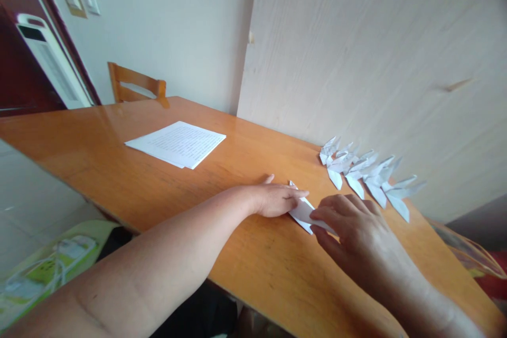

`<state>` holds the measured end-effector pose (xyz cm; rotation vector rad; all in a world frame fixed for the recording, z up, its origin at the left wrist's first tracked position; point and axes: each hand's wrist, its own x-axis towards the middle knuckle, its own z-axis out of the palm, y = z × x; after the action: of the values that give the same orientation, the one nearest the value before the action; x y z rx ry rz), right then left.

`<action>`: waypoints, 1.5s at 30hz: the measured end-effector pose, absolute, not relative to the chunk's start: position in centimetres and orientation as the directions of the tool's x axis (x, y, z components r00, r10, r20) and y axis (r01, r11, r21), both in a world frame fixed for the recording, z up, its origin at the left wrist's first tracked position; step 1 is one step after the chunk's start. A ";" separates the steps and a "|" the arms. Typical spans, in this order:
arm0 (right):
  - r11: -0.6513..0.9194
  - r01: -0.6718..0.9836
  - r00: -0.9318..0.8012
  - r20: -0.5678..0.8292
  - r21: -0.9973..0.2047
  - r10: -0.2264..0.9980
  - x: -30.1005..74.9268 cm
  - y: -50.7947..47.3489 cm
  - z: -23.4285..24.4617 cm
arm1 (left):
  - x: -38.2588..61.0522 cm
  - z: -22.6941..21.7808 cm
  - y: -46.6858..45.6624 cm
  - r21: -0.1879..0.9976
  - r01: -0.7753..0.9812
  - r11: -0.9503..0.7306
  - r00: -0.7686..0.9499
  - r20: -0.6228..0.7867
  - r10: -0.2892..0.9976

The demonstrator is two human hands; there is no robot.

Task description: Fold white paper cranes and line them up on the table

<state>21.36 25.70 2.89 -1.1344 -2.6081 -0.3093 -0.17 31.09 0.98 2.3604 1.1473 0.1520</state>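
A folded piece of white paper (304, 212) lies on the wooden table in front of me, narrow and pointed at its far end. My left hand (277, 199) rests flat across its far left part, fingers stretched out and thumb apart. From the right, my right hand (352, 229) pinches the near right part of the same paper between thumb and fingers. Part of the paper is hidden under both hands. Beyond my right hand stands a row of several white folded-paper figures (374, 190) with pointed, wing-like flaps.
A stack of written paper sheets (178, 143) lies on the table (253, 150) at the far left. A wooden chair (137, 82) stands behind the table. A pale board (356, 53) rises along its back edge. At lower left is a green stool (89, 227) with a cable and packages.
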 end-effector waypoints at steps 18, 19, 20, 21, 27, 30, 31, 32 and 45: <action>0.733 0.673 -0.716 0.337 0.100 0.611 21.9 25.8 3.3 | -0.2 0.5 31.3 0.433 0.707 -0.559 0.655 -0.102 0.749; 0.733 0.674 -0.717 0.326 0.095 0.616 21.8 25.8 3.3 | -0.3 0.4 31.3 0.432 0.704 -0.564 0.657 -0.094 0.748; 0.734 0.673 -0.718 0.317 0.089 0.620 21.8 25.7 3.3 | -0.3 0.3 31.3 0.432 0.701 -0.568 0.659 -0.087 0.747; 0.737 0.671 -0.720 0.306 0.079 0.623 21.7 25.7 3.2 | -0.3 0.2 31.3 0.433 0.697 -0.572 0.662 -0.081 0.745; 0.718 0.696 -0.701 0.214 0.003 0.680 21.3 25.5 2.6 | -0.3 0.0 31.4 0.449 0.689 -0.570 0.662 -0.068 0.747; 0.714 0.689 -0.687 0.198 -0.127 0.699 21.2 25.3 2.8 | -0.3 0.1 31.3 0.453 0.676 -0.582 0.675 -0.063 0.735; 0.710 0.676 -0.681 0.199 -0.198 0.704 21.2 25.2 2.9 | -0.3 0.2 31.3 0.455 0.665 -0.592 0.686 -0.058 0.725; 0.696 0.664 -0.667 0.205 -0.275 0.717 21.3 25.3 3.1 | -0.3 0.3 31.2 0.457 0.653 -0.605 0.697 -0.050 0.715; 0.447 0.723 -0.499 0.048 -0.526 0.865 22.5 28.2 2.1 | -0.6 0.3 31.1 0.408 0.646 -0.645 0.714 -0.026 0.699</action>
<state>22.50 28.19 2.13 -1.3594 -2.3922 0.6455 -0.58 31.09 0.26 2.5306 1.0411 0.1871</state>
